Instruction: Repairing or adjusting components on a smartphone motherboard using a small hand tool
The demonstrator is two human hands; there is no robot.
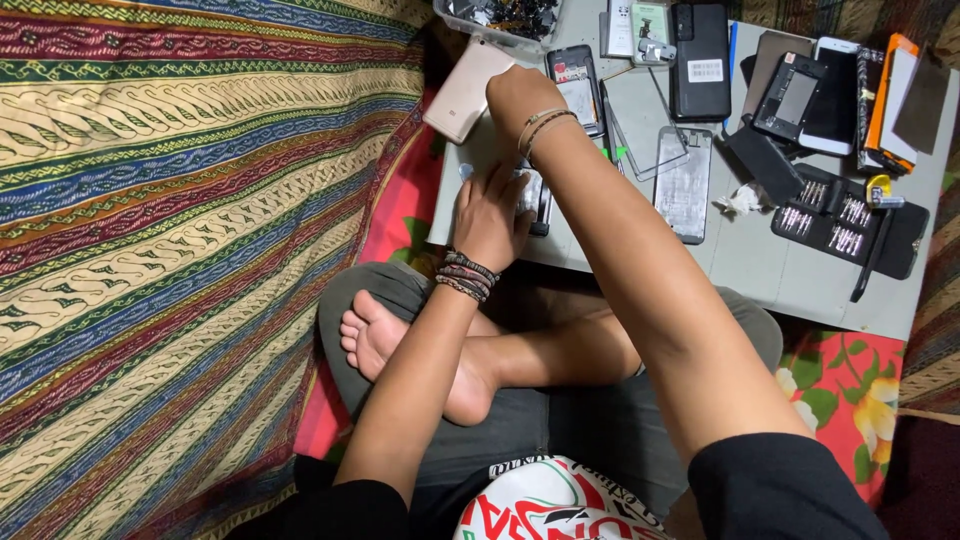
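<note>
My right hand (516,96) reaches across to the left end of the low grey table (760,270) and grips a rose-gold phone (462,92), held tilted with its back up. My left hand (490,215) lies flat near the table's front edge, fingers spread, resting on a dark opened phone body (541,203) that it mostly hides. Both wrists carry bracelets.
A clear tray of small parts (500,18) stands at the back. Several phones, back covers and a glass panel (645,125) lie mid-table, a silver frame (686,185) beside them. An open screwdriver bit set (848,222) sits at right. Striped cloth (180,220) covers the floor at left.
</note>
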